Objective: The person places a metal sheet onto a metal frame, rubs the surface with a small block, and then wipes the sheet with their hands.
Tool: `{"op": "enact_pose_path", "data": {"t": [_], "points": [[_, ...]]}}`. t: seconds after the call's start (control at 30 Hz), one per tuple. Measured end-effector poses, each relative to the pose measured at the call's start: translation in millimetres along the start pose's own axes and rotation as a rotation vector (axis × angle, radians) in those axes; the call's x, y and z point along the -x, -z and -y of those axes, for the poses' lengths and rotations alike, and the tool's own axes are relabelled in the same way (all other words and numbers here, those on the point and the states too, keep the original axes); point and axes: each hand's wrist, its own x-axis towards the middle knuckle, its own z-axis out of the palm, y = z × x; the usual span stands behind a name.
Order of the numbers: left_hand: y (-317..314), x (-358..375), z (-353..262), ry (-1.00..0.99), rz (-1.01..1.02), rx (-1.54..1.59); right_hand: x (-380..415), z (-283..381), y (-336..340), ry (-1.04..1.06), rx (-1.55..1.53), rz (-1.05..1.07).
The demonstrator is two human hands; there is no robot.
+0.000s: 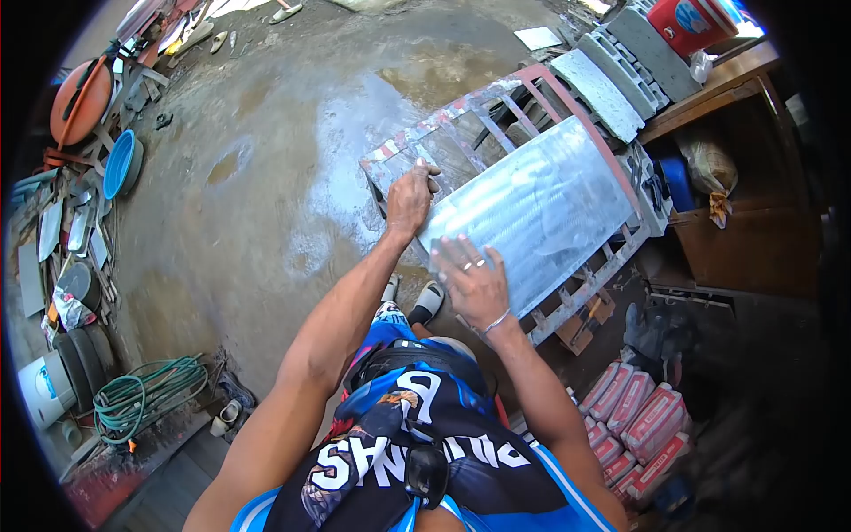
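Note:
A shiny, silvery flat panel (541,208) with swirl marks lies across a ladder-like metal frame (612,266) with worn reddish paint. My right hand (474,282) rests flat at the panel's near left corner, fingers spread and slightly blurred, a ring and a bracelet on it. At the panel's left end, my left hand (411,202) is closed with its fingers curled, over the frame's left side. Whatever those fingers hold, if anything, is hidden.
Concrete blocks (598,93) stand behind the frame's far end, near a red cooler (691,27) and a wooden cabinet (745,239). Red-and-white packages (651,417) are stacked at right. A coiled green hose (146,399) and a blue basin (122,166) lie left on wet ground.

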Motion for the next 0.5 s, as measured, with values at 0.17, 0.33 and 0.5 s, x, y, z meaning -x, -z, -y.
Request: {"op": "enact_pose_path", "data": {"t": [0.17, 0.33, 0.5], "points": [[-1.1, 0.8, -1.3, 0.059, 0.032, -0.019, -34.4, -101.3, 17.7, -0.394, 0.241, -0.146], [-1.3, -1.4, 2.9, 0.035, 0.038, -0.057, -7.4, -8.4, -11.0, -0.151, 0.058, -0.094], [0.1, 0.9, -0.7, 0.034, 0.059, -0.061, -25.5, -96.4, 18.9, -0.325, 0.223, -0.079]]}}
